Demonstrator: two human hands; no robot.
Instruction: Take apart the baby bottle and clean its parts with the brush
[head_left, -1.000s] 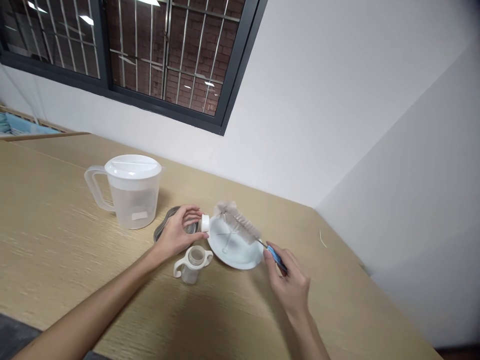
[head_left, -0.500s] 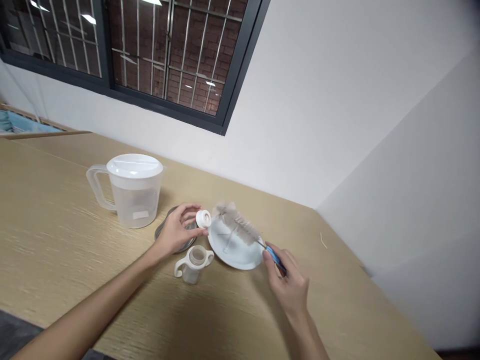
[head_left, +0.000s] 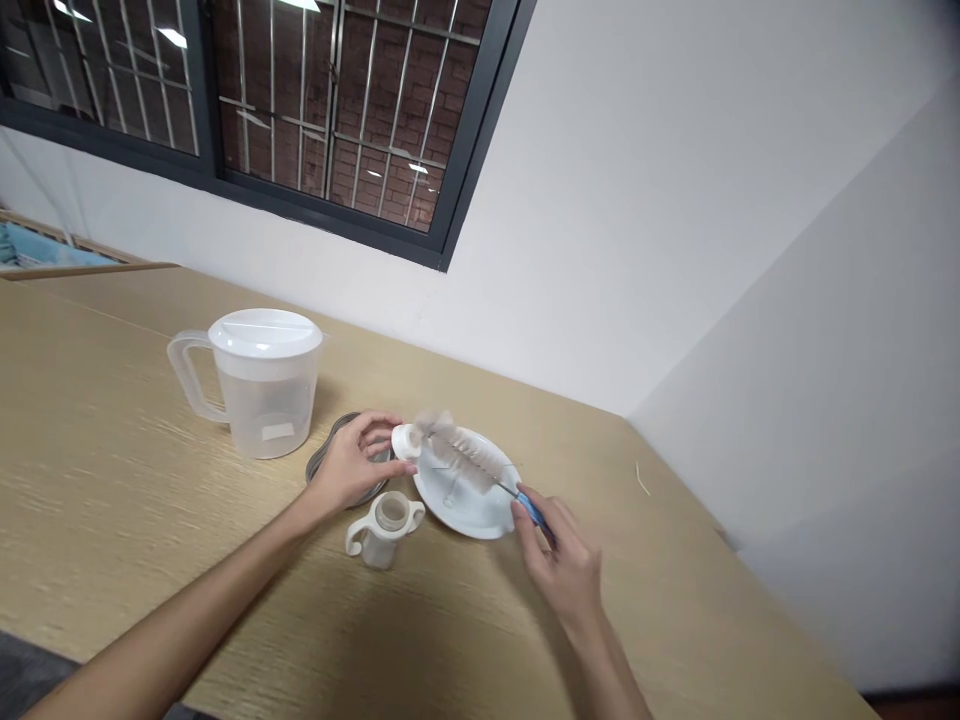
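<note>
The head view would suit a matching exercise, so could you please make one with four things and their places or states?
1. Pitcher
2. Bottle brush
3. White cap
4. Two-handled cup

A. in the left hand
B. open-topped, standing on the table
C. covered by a white lid
D. held by its blue handle in the right hand

Pairs: 1-C, 2-D, 3-A, 4-B

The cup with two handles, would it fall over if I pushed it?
The cup might tip with a push, since it stands upright and looks narrow. It is probably light, being small and plastic-looking. Once over, it would likely not roll far, because its handles stick out on both sides.
</note>
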